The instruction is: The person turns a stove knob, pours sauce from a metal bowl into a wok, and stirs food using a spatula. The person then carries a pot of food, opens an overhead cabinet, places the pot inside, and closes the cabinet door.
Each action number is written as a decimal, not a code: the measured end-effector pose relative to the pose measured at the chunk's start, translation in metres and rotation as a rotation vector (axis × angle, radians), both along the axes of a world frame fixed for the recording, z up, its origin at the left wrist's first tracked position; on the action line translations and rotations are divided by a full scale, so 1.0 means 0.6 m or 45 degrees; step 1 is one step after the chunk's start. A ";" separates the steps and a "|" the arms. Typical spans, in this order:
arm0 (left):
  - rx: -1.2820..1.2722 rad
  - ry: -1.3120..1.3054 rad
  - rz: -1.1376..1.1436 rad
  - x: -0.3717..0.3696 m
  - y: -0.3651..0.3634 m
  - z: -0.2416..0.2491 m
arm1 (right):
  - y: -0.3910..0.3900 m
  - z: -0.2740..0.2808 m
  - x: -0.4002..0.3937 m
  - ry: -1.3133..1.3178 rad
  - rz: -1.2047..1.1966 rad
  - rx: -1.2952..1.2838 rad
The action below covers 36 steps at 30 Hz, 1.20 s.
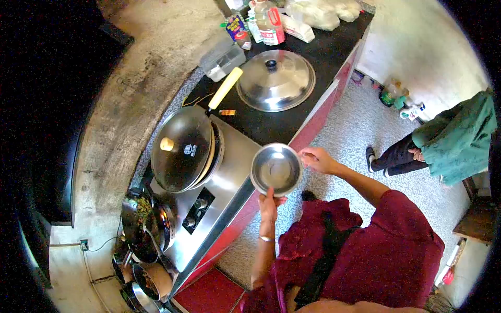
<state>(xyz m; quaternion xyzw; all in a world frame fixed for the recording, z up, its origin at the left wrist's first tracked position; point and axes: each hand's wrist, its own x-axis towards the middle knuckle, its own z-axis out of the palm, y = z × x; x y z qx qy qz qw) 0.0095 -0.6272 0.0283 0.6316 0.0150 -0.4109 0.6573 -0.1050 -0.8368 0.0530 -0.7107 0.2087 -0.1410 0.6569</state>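
Note:
A shiny steel bowl is held up just off the counter's front edge, its hollow side facing me. My left hand grips its near rim, thumb on the inside. My right hand is at the right rim with its fingers pinched together at the edge. Nothing can be made out inside the bowl. Left of it, a pan under a dark lid sits on the steel stove. Farther down the stove is a wok with chopped green food and a spatula in it.
A large domed steel lid lies on the black counter, near a plastic box and a bottle. A pot stands at the stove's lower end. Another person in a green top stands at right, near floor bottles.

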 end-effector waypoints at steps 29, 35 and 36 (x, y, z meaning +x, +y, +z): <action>-0.372 0.541 0.299 -0.090 -0.030 -0.118 | 0.015 -0.151 -0.021 0.315 0.253 0.332; -0.256 0.541 0.682 -0.134 0.106 -0.121 | 0.126 -0.114 0.023 0.393 0.720 0.291; -0.334 0.528 0.779 -0.139 0.126 -0.128 | 0.146 -0.115 0.025 0.388 0.789 0.320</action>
